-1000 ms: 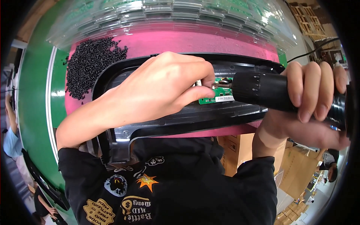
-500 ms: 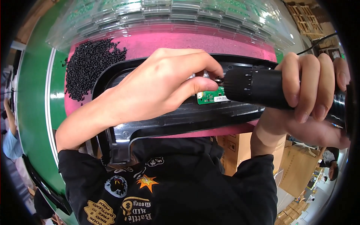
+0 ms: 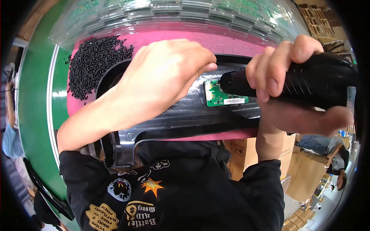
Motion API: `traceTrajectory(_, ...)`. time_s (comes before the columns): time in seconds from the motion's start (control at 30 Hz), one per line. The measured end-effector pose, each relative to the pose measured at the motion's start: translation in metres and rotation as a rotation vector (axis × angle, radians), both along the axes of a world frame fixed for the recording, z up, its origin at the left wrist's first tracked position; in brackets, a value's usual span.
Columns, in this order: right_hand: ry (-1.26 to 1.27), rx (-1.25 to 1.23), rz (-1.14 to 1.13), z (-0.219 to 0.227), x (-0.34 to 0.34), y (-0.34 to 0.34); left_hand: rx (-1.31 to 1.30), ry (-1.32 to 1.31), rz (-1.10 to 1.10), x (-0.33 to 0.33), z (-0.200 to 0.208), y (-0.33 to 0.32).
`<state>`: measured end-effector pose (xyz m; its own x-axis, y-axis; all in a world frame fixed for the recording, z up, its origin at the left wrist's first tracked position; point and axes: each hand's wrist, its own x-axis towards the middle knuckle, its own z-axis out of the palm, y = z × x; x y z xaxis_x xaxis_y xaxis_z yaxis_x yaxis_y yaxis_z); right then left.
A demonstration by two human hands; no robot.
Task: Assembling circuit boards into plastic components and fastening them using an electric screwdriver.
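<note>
A black electric screwdriver (image 3: pixel 314 82) is gripped by my right hand (image 3: pixel 275 71), its fingers wrapped around the body. The narrow nose points left and covers part of a green circuit board (image 3: pixel 215 99); whether the bit touches the board is hidden. White connectors line the board's left edge, and a white label strip is on its near side. The board lies in a long, shallow black plastic housing (image 3: pixel 173 121). Over the housing's left half hovers my left hand (image 3: pixel 163 75), thumb and fingertips pinched together. Anything between them is too small to make out.
A pile of small black screws (image 3: pixel 96 63) lies on the pink mat (image 3: pixel 154 40) at the far left. Stacked clear plastic trays (image 3: pixel 177 19) holding green boards line the back. Cardboard boxes (image 3: pixel 244 156) stand near right, below the table. Other people are at both sides.
My left hand has drawn up and left, away from the screwdriver's nose. The screwdriver has tilted and shifted left over the board, so the board's connector edge now shows.
</note>
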<state>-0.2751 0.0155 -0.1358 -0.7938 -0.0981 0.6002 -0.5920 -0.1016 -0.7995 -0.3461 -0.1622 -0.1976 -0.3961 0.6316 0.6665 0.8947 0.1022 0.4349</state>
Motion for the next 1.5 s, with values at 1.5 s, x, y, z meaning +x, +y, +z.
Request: traceTrajectory(1.5, -0.071, -0.053, -0.063, -0.013, 0.022, -0.015, -0.252, 0.095, -0.079, 0.013, -0.009, -0.013)
